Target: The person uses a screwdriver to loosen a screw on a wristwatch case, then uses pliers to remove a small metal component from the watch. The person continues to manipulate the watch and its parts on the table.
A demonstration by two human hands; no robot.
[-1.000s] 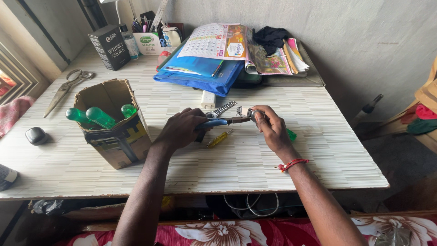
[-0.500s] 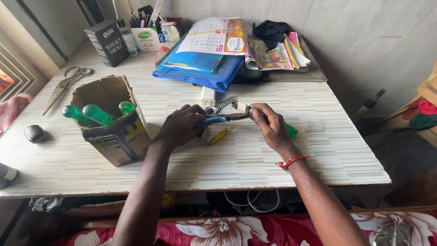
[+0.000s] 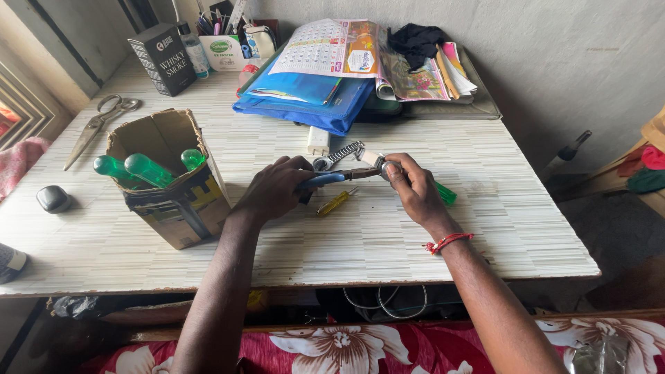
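My left hand (image 3: 277,190) grips the blue handles of a pair of pliers (image 3: 332,178) held just above the table's middle. The jaws reach to my right hand (image 3: 413,187), whose fingers pinch a small metal part (image 3: 383,166) at the plier tips. A coiled metal spring (image 3: 341,154) lies just behind the pliers. Under them rests a small yellow screwdriver (image 3: 336,201). A green screwdriver handle (image 3: 445,193) pokes out behind my right hand.
A cardboard box (image 3: 173,187) with green-handled tools stands at the left. Scissors (image 3: 97,125), a small dark box (image 3: 163,58) and a pen holder sit at the back left. A blue folder (image 3: 305,97), calendar and magazines lie at the back. A white adapter (image 3: 318,140) lies near them.
Both hands stay on the pliers and the small part with barely any shift; the camera view has moved slightly.
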